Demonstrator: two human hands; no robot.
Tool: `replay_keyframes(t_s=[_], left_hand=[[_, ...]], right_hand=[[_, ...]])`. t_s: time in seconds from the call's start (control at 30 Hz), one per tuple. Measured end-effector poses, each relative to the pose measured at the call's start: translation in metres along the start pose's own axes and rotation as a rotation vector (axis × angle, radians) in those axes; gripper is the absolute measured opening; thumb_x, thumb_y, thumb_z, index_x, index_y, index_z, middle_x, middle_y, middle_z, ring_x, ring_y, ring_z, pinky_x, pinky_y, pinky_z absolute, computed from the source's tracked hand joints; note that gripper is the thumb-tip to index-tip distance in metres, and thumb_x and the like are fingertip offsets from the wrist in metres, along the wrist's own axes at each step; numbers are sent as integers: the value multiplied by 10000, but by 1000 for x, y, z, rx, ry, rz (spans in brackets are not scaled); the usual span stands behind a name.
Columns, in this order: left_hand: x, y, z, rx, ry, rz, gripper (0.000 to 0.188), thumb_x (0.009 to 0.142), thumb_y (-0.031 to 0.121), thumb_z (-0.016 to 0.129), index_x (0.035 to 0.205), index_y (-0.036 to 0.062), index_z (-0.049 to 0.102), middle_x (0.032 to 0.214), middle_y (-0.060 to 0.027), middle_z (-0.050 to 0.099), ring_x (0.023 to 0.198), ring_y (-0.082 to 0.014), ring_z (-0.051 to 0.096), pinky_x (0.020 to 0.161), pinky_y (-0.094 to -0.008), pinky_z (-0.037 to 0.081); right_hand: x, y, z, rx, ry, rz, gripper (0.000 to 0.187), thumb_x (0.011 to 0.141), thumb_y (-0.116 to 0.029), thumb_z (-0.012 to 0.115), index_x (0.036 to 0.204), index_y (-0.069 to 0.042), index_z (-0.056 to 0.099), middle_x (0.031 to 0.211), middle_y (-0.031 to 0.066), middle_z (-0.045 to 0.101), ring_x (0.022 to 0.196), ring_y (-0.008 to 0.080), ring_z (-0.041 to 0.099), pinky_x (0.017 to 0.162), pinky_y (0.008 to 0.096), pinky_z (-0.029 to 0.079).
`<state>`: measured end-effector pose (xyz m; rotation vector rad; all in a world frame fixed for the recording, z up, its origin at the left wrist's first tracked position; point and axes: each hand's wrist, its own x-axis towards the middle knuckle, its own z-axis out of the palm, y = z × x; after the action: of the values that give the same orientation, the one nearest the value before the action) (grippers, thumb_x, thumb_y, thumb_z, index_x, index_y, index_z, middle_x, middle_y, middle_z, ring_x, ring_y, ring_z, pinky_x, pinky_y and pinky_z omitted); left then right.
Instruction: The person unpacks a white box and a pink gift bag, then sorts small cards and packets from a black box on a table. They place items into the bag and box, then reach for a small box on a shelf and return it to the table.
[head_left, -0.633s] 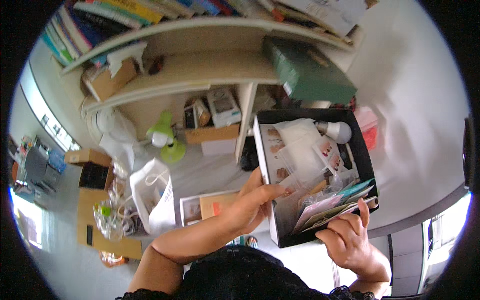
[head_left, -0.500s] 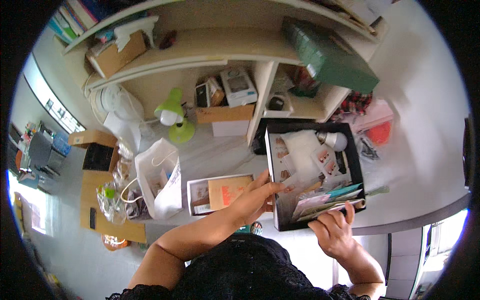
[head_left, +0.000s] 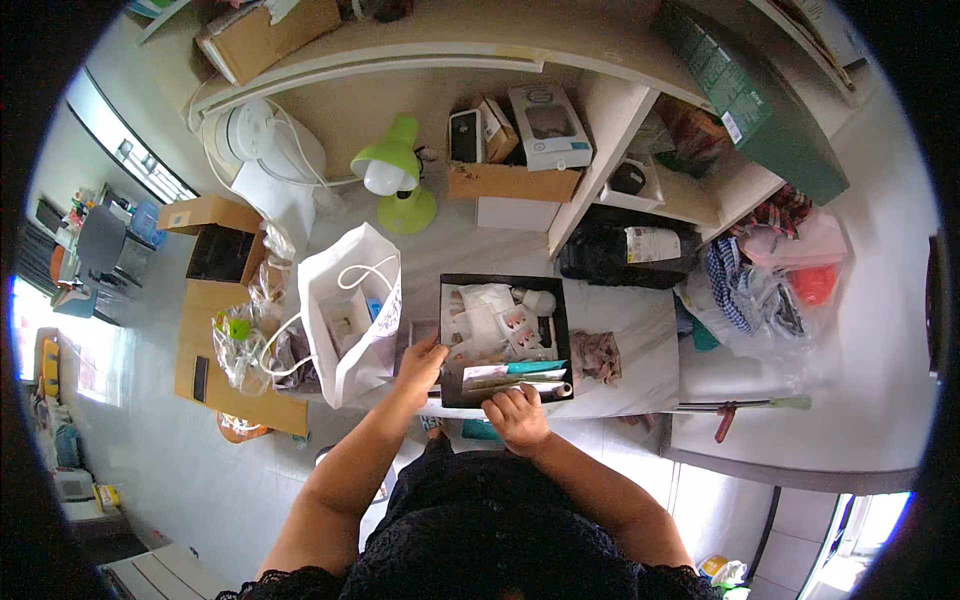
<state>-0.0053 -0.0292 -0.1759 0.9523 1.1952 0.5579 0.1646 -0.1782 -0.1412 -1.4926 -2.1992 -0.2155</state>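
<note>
Head view: I look down on a cluttered white desk (head_left: 640, 350) under shelves.
Box: a black tray-like box (head_left: 504, 340), filled with papers and small packets, sits on the desk at its front edge.
Left hand: my left hand (head_left: 420, 362) grips the box's left wall, fingers curled over the rim.
Right hand: my right hand (head_left: 515, 415) is closed on the box's near edge.
Nearby: a white paper bag (head_left: 352, 310) stands just left of the box; a green lamp (head_left: 398, 175) stands behind it.
</note>
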Motion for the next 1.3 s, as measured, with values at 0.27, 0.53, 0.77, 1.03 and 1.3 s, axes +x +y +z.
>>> replay_keyframes(t_s=[0.27,0.53,0.77,1.03,1.3], left_hand=[[0,-6,-2,-48,38,-98,423,877,105,555,1292,21,549,974,-55,655,746,-122,595,660,-266,472],[-6,-8,-4,509,264,461,373,829,117,643,1180,4,585,1007,-122,646,846,-272,612,751,-370,485],[-53,29,22,887,-94,951,369,759,183,712,1084,33,622,1060,-154,626,992,-342,562,890,-424,428],[-20,9,24,913,-60,802,195,765,208,710,894,62,703,760,-139,668,730,-344,621,683,-431,486],[-13,24,22,1013,-94,574,186,809,225,682,916,75,700,841,-159,677,773,-338,656,666,-401,517]], right_hand=[[-14,6,4,54,-116,-85,282,743,-195,602,1013,-124,643,910,40,564,896,210,559,988,507,396],[-35,55,-30,40,37,115,257,726,-70,638,983,-81,635,986,84,584,942,278,552,905,512,431],[-31,77,-40,171,9,536,326,752,-73,678,1072,-55,617,1094,162,593,1015,368,529,885,466,427],[-15,94,-16,264,-128,400,242,762,-93,671,1004,-85,663,985,100,647,964,314,570,899,472,423],[10,113,-2,84,-321,432,108,793,-113,643,887,-103,696,834,99,670,857,293,615,859,429,414]])
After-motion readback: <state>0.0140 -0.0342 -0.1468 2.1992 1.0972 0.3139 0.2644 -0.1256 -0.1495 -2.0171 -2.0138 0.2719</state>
